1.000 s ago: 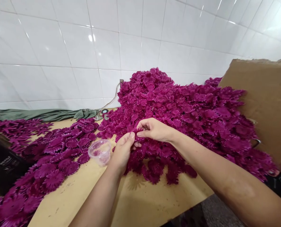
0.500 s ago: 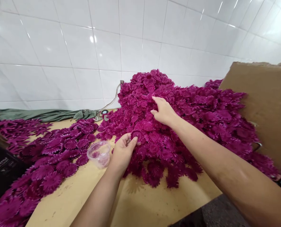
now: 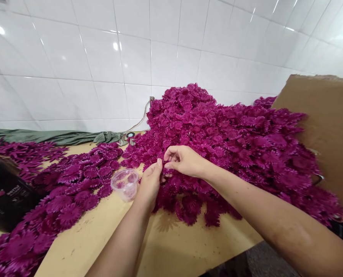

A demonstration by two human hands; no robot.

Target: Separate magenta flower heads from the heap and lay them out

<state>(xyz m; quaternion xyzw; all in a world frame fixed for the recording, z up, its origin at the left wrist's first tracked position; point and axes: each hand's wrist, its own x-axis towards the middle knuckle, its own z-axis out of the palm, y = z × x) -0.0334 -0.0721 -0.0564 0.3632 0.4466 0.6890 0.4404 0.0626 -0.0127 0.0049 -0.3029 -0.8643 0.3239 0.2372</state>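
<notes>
A tall heap of magenta artificial flower heads (image 3: 217, 130) covers the back right of the yellowish table (image 3: 171, 246). My left hand (image 3: 149, 184) and my right hand (image 3: 184, 159) meet at the heap's front left edge. Both are pinched together on a magenta flower piece (image 3: 163, 169) between the fingertips; most of that piece is hidden by the fingers. A small clear plastic cup (image 3: 125, 184) stands just left of my left hand, with something pinkish inside.
A flatter spread of magenta flower heads (image 3: 61, 200) runs across the left of the table. A black box (image 3: 6, 196) sits at the far left, a green cloth (image 3: 58, 136) along the tiled wall, a brown cardboard sheet (image 3: 327, 127) at the right.
My right hand, half a second ago stretched up onto the heap, has come back down to my left hand; the two now pinch together at the heap's edge.
</notes>
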